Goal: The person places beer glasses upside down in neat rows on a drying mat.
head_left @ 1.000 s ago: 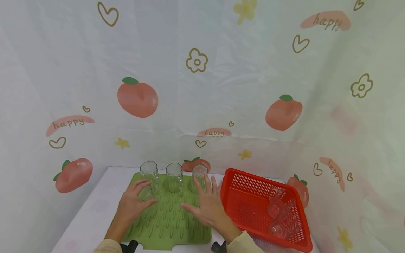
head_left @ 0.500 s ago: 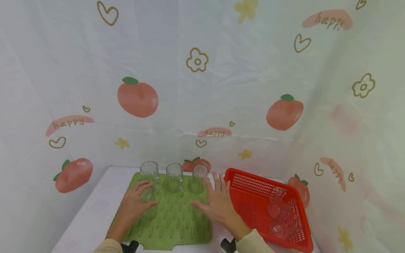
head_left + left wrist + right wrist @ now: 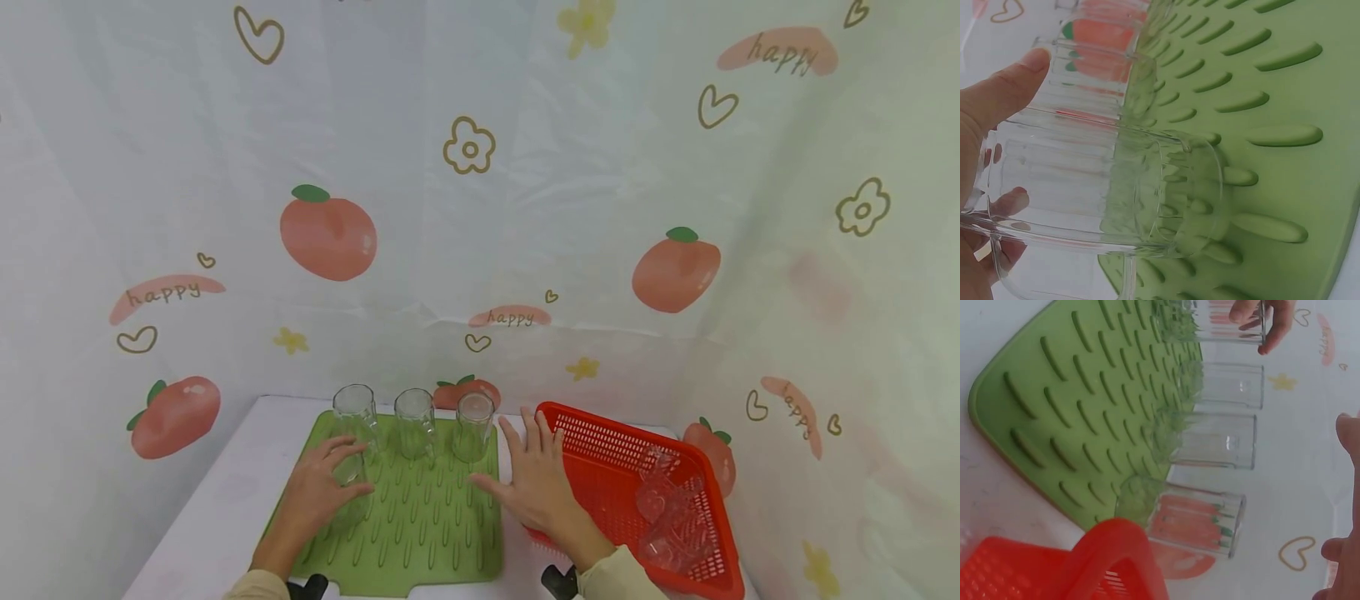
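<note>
My left hand [image 3: 318, 487] curves its thumb and fingers round the upper part of a clear glass mug [image 3: 1104, 181], at the left of a green ribbed mat [image 3: 427, 550]. In the left wrist view the mug's fingers-side shows through the glass, its handle is at the lower edge, and its base is close over the ribs. Behind it, three more glass mugs stand along the mat's far edge: left [image 3: 354, 408], middle [image 3: 415, 425] and right [image 3: 473, 425]. Spread and holding nothing, my right hand [image 3: 536, 487] overlaps the near-left side of a red basket [image 3: 600, 487] in the head view.
Several clear glass pieces [image 3: 671, 512] lie in the right end of the basket. The basket's rim [image 3: 1116, 540] rises close to the right wrist. A printed white curtain [image 3: 480, 233] closes off the back and sides of the white table [image 3: 217, 500].
My right hand has moved right, from over the mat's right side to the basket's left side, with fingers spread. My left hand has come slightly nearer and stays round the mug.
</note>
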Available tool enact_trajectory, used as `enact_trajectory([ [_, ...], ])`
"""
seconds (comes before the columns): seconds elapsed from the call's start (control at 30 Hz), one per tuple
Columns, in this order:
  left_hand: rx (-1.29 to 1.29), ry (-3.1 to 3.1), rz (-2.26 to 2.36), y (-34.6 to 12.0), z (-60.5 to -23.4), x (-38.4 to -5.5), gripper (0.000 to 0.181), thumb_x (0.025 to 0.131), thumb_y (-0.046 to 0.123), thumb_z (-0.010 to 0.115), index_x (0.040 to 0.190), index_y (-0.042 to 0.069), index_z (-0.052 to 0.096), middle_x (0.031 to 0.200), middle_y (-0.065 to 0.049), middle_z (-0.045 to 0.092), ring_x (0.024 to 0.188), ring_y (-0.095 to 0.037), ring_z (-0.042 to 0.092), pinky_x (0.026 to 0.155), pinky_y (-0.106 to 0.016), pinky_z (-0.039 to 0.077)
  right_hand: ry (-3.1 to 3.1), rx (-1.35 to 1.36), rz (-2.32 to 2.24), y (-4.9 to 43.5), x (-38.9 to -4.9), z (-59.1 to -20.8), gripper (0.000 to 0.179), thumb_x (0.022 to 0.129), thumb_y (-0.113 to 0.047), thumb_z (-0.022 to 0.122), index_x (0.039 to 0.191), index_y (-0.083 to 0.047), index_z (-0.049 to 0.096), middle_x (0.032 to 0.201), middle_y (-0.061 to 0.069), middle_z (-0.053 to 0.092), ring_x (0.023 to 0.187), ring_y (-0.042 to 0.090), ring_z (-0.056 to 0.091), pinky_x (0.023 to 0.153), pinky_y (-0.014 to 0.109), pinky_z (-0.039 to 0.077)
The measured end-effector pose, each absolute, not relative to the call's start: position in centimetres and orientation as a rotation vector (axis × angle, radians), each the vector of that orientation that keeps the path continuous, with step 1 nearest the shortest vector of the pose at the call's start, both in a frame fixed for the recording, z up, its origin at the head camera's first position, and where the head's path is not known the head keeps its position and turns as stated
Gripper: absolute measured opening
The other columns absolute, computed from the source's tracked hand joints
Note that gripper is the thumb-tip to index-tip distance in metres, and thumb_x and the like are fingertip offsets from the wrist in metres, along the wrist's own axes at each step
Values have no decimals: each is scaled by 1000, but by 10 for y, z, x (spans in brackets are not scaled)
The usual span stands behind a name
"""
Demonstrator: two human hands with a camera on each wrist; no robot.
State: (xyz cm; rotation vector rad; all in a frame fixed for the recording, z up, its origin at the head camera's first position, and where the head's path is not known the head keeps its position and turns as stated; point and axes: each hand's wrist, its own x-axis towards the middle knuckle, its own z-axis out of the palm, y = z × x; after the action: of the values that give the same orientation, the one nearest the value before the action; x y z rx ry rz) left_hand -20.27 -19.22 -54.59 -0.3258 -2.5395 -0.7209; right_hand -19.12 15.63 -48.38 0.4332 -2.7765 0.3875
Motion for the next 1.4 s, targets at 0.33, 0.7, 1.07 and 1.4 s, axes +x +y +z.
enact_trajectory([
  [0.33,-274,-2659,-778,-193,-543,-202,68,68,34,94,129,17,69,142,-13,60,128,-44,57,100,-64,49,-2810,363,382,169,-191,-476,97,85,-81,55,157,-18,39,166,20,25,154,47,21,119,76,17],
  [0.7,-251,-2723,-850,-192,-532,-200,76,74,52,86,137,18,62,147,-12,54,132,-45,53,101,-65,48,-2823,301,409,184,-192,-473,97,85,-76,61,159,-19,35,167,18,24,154,46,18,121,75,14],
  [1.07,-158,-2787,-1082,-203,-535,-203,91,87,75,60,154,16,43,159,-17,40,144,-49,38,108,-74,37,-2830,229,370,204,-197,-469,93,86,-71,63,159,-19,35,162,21,29,151,47,23,119,76,18],
  [1.4,-192,-2631,-1174,-217,-535,-199,56,111,40,37,153,4,41,152,-29,43,141,-54,35,108,-74,30,-2890,144,422,221,-198,-465,97,86,-74,61,161,-20,30,167,21,20,153,48,16,120,77,11],
])
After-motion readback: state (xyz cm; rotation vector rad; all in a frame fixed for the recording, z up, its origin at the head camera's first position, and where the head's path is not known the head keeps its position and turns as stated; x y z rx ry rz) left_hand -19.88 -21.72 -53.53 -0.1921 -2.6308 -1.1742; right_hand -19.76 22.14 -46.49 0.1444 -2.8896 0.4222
